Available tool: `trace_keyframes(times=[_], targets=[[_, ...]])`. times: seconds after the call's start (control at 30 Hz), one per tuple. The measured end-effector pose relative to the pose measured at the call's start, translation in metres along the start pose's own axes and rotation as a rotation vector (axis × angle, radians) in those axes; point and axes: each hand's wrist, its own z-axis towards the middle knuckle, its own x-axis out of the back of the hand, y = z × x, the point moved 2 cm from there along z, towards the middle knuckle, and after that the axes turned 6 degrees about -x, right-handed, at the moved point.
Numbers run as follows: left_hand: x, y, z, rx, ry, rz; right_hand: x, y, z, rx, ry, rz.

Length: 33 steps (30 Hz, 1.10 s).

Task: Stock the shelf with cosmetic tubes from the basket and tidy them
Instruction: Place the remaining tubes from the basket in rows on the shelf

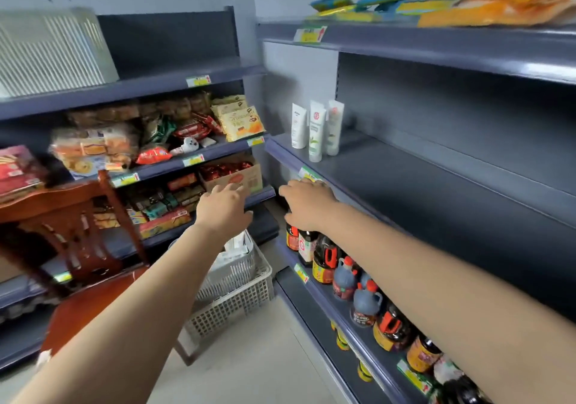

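Note:
Three white cosmetic tubes [316,129] stand upright, cap down, at the left end of the dark middle shelf [436,185] on the right. A white mesh basket [237,291] sits on the floor below, with more white tubes [235,247] inside it. My left hand [223,207] hovers above the basket, fingers spread and holding nothing. My right hand [307,205] is stretched out just below the shelf's front edge, fingers relaxed and empty, over the bottles underneath.
Dark sauce and vinegar bottles [358,282] line the lower right shelf. Snack packets [156,135] fill the left shelving. A wooden chair [78,226] stands at the left, beside the basket. Yellow and blue packets [436,1] lie on the top right shelf.

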Motion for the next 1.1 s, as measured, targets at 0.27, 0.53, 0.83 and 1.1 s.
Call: trace_keyframes(times=[0.27, 0.53, 0.83, 1.1], targets=[[-0.023, -0.072, 0.019, 0.126, -0.062, 0.038, -0.026, -0.058, 0.086, 0.164, -0.058, -0.044], [-0.056, -0.131, 0.063, 0.274, -0.101, 0.068, -0.066, -0.087, 0.186, 0.351, -0.109, -0.071], [-0.108, -0.185, 0.089, 0.443, -0.154, 0.02, -0.124, -0.105, 0.276, 0.494, -0.231, -0.048], [-0.176, -0.24, 0.111, 0.546, -0.312, -0.121, -0.195, -0.121, 0.334, 0.457, -0.441, 0.036]])
